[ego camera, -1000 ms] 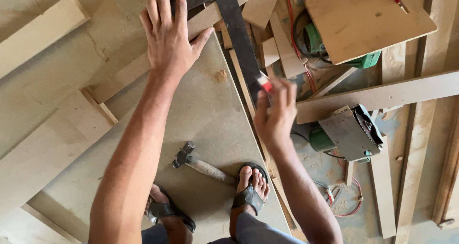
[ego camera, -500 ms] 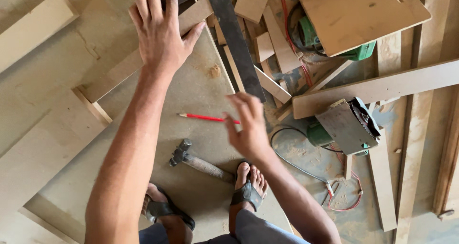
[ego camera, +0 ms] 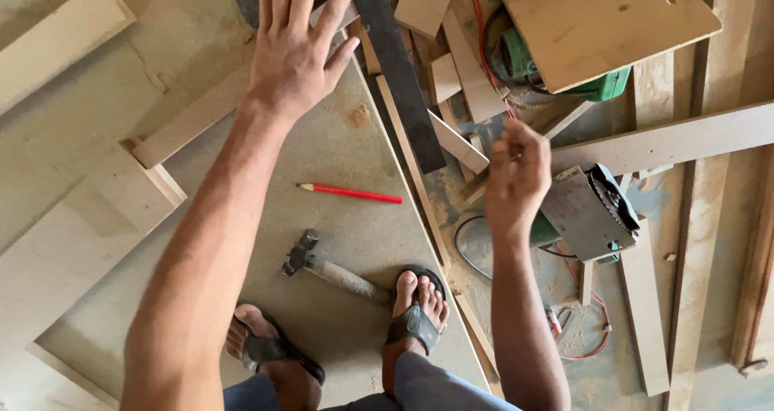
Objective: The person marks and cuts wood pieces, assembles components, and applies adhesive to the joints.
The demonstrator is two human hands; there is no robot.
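Left arm stretched forward, left hand (ego camera: 297, 44) flat, palm down, fingers spread. Right arm bent, right hand (ego camera: 516, 173) raised, fingers loosely curled, empty. Both feet in sandals, planted.

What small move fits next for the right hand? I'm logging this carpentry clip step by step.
Probably reach toward the circular saw just beside it: the right hand hangs empty in the air, the red pencil lies loose on the board, and the left hand presses the dark square flat.
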